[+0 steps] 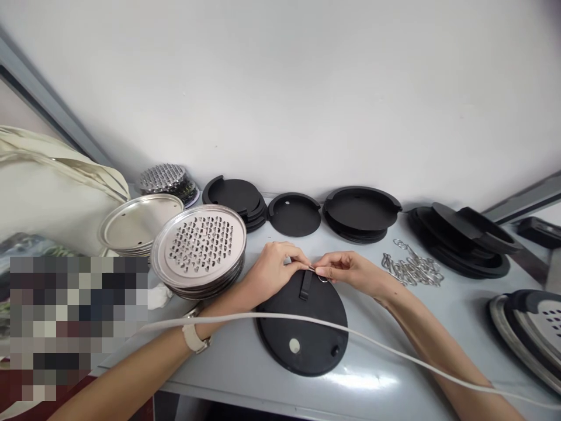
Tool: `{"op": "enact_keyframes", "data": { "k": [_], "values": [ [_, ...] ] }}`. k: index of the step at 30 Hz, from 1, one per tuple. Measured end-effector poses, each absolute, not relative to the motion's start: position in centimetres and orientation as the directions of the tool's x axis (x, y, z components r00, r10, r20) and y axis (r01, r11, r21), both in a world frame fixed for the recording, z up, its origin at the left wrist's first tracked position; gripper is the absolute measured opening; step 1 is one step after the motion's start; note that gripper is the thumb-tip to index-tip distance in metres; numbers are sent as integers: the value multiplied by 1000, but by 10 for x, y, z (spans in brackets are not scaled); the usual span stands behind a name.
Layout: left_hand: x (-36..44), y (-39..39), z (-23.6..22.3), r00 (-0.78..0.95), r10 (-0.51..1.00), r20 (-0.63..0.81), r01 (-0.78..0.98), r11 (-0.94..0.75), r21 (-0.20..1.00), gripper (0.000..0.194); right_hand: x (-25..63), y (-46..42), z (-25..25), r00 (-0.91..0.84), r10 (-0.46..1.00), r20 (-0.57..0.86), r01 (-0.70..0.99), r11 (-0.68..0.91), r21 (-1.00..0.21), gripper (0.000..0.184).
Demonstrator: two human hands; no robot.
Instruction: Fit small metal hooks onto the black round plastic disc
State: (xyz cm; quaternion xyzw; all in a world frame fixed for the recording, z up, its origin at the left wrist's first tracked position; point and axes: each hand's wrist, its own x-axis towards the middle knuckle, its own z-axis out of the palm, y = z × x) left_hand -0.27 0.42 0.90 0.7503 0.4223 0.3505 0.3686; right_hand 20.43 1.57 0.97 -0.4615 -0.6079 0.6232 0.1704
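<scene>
A black disc (307, 336) lies on the table (232, 359), just short of its front edge. At the far rim, the fingers of the left hand (278, 266) appear to pinch the end of a short black strap (305, 286); those of the right hand (348, 270) pinch a thin metal hook (322, 280). The strap looks pliable, best taken near its tip; the hook looks light, stiff and slippery, best gripped by its loop. The disc seems rigid, steadied easily by its rim. A white cable (302, 318) crosses before it; bare table flanks it, between a grater stack (201, 245) and loose hooks (412, 267).
</scene>
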Motion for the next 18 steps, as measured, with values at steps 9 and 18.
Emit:
{"op": "enact_keyframes", "data": {
  "k": [9,18],
  "values": [
    [-3,4,7,392,889,236,374,-389,842,14,207,15,10,-533,769,-353,333,-193,-923,33],
    [-1,1,8,364,891,272,462,-426,778,12,206,11,14,-499,830,-249,309,-98,-946,29]
  ]
}}
